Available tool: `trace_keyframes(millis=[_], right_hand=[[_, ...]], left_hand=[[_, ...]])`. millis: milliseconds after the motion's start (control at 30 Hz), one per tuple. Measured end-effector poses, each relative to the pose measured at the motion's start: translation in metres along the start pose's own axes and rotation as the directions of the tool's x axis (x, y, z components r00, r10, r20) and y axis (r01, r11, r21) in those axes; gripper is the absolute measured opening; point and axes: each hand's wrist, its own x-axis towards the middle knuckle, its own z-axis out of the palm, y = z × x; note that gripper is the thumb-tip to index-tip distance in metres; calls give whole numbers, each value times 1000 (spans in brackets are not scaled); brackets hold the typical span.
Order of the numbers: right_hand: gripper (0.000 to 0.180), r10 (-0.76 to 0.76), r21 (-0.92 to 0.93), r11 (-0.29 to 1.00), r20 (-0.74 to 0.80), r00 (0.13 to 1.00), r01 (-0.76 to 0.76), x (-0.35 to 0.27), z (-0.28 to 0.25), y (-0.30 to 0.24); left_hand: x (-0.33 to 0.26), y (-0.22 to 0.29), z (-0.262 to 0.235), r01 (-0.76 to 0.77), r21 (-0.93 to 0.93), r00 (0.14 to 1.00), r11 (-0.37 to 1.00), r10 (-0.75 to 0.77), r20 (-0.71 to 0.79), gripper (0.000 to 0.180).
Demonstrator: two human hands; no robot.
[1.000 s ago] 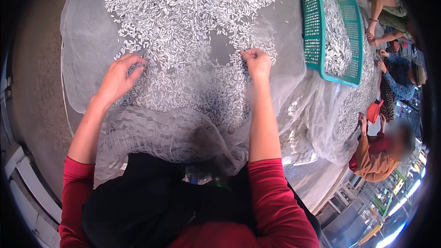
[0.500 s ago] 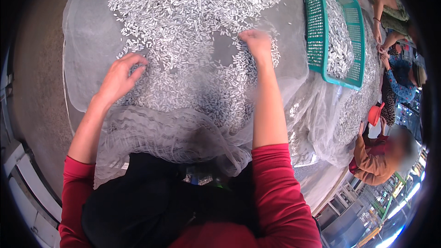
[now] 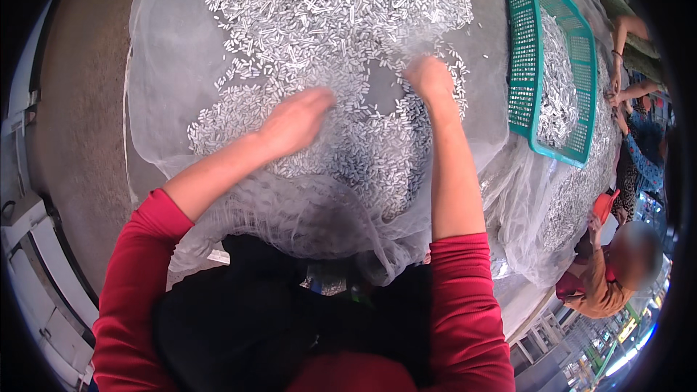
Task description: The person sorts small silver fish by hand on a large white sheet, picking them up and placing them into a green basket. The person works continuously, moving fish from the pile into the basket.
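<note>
Loosely spread, both the left hand (image 3: 294,122) and right hand (image 3: 428,77) press fingers into small silvery fish (image 3: 341,22).

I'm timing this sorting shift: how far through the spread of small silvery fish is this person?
Done: a teal plastic basket already holds a heap of small silvery fish. In hand: the left hand and right hand rest in the layer of fish on the white mesh net. Left: most of that layer remains spread out.

teal basket (image 3: 524,51), seated person (image 3: 606,283), concrete floor (image 3: 80,101)
</note>
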Motion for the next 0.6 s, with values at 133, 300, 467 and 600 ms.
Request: trace_keyframes(millis=[133,300,467,600], right_hand=[[29,-19,106,994,-58,998,25,1,11,6],[29,-121,428,894,-57,991,134,10,19,22],[14,-212,998,63,43,976,-31,-19,21,66],[11,-254,968,-241,11,967,-74,-37,22,87]], left_hand=[[13,-1,15,-63,128,993,990,75,-90,48],[14,1,23,-7,152,996,988,19,-82,57],[30,13,43,166,142,979,976,-145,-144,68],[76,19,61,112,104,983,988,-95,-159,77]])
